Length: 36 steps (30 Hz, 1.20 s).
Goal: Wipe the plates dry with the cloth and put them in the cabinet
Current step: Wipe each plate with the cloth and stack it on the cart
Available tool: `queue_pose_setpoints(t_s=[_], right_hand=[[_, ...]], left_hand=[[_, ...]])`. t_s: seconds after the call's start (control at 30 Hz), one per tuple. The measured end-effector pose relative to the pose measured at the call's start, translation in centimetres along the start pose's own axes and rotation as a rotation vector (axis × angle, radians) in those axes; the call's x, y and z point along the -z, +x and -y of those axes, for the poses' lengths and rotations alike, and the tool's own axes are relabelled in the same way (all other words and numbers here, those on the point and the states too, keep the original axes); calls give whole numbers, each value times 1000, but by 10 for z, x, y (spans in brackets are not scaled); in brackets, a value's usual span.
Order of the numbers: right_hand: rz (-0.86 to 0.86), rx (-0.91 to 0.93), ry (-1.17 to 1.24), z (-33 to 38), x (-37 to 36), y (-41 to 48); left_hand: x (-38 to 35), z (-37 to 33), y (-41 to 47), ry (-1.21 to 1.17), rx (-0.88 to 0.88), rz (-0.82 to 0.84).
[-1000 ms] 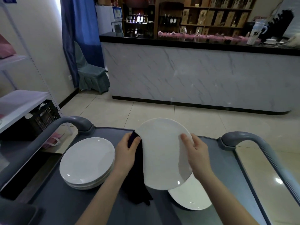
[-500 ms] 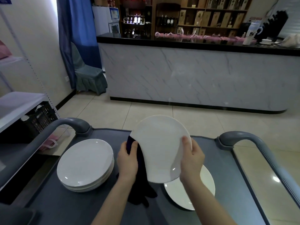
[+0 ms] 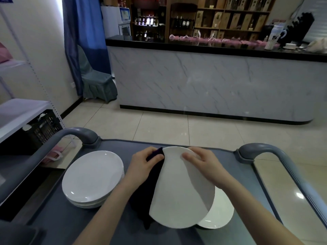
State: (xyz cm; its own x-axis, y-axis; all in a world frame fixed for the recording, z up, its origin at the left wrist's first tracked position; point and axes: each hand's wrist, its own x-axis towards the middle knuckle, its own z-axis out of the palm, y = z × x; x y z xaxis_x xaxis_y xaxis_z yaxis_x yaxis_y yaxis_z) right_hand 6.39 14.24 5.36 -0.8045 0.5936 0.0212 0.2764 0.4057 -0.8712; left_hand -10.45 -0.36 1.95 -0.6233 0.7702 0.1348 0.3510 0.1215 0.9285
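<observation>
I hold a white plate (image 3: 178,193) tilted over the grey cart top (image 3: 58,220). My right hand (image 3: 201,163) grips its far upper rim, fingers curled over the edge. My left hand (image 3: 143,165) holds a dark cloth (image 3: 146,193) against the plate's left edge; the cloth hangs down behind the plate. Under the held plate another white plate (image 3: 221,214) lies flat on the cart. A stack of white plates (image 3: 92,177) sits to the left.
Grey cart handles rise at the left (image 3: 77,135) and right (image 3: 261,149). A white shelf rack (image 3: 19,110) with a black crate (image 3: 42,131) stands to the left. A marble-fronted counter (image 3: 212,82) crosses the tiled floor ahead.
The plate has tipped lower toward the cart. My right hand slid up to the top rim, and my left hand with the cloth moved up to the upper left edge.
</observation>
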Motion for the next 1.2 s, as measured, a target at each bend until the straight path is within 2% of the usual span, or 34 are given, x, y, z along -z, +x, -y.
queue_pose_setpoints(t_s=[0.1, 0.23, 0.3, 0.43, 0.53, 0.63, 0.7, 0.8, 0.9, 1.0, 1.1, 1.2], right_hand=[[-135, -11, 162, -4, -4, -5], [-615, -135, 498, -4, -31, -11], [-707, -182, 544, -5, -45, -16], [-624, -127, 430, -10, -38, -21], [-378, -35, 277, -8, -14, -17], [-97, -9, 100, -2, -3, -10], [-45, -10, 91, 0, -2, -8], [-190, -20, 223, 0, -6, -8], [-536, -68, 413, 2, -26, -10], [-808, -160, 607, 9, -63, -12], [-838, -150, 607, 13, -76, -14], [-691, -107, 493, 5, -60, -13]], left_hand=[[-3, 5, -3, -54, 73, -120], [-29, 17, -19, -155, 249, -468], [-42, 22, -27, -231, 337, -554], [-34, 29, -30, -253, 286, -472], [-14, 21, -20, -166, 141, -326], [-4, 7, -7, -16, 15, -92], [-4, 3, -4, 23, 17, -20], [-5, 5, -8, -41, 95, -182], [-19, 13, -20, -164, 235, -474], [-50, 10, -31, -318, 407, -679], [-60, 11, -30, -447, 493, -727], [-44, 17, -27, -451, 440, -644]])
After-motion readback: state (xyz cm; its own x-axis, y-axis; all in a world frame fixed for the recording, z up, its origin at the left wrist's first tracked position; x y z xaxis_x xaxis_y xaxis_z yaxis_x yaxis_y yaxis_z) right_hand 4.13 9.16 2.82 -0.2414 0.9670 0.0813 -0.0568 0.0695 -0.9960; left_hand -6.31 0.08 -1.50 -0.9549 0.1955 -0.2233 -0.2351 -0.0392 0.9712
